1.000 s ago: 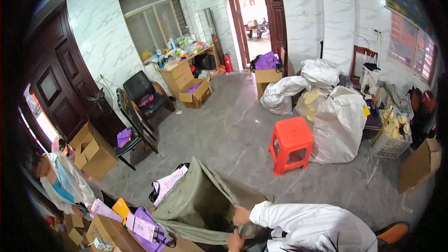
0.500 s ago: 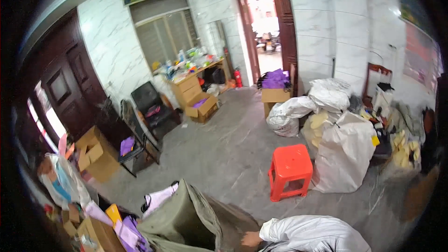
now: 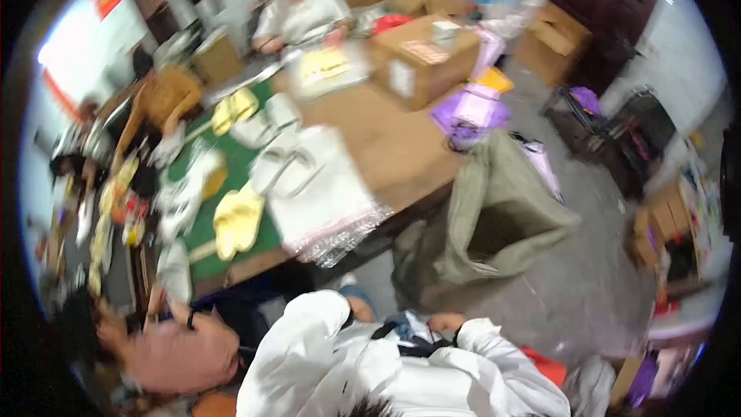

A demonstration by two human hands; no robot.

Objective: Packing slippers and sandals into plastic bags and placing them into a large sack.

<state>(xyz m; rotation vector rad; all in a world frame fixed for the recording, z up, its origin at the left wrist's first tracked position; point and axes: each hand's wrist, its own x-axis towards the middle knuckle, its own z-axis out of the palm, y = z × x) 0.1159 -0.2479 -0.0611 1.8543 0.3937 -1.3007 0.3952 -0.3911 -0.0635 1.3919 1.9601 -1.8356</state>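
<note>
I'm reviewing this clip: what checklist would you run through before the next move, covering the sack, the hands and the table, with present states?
1. Mouth of the olive sack open: ok, it gapes.
2. Inside of the sack known: cannot tell, the interior is too dark.
3. Hands off the sack: ok, left hand and right hand are both near the waist.
4. Fingers empty: cannot tell, too blurred.
5. Cardboard box upright on the table: ok.
6. Yellow slippers gathered together: not ok, they lie in separate spots.
</note>
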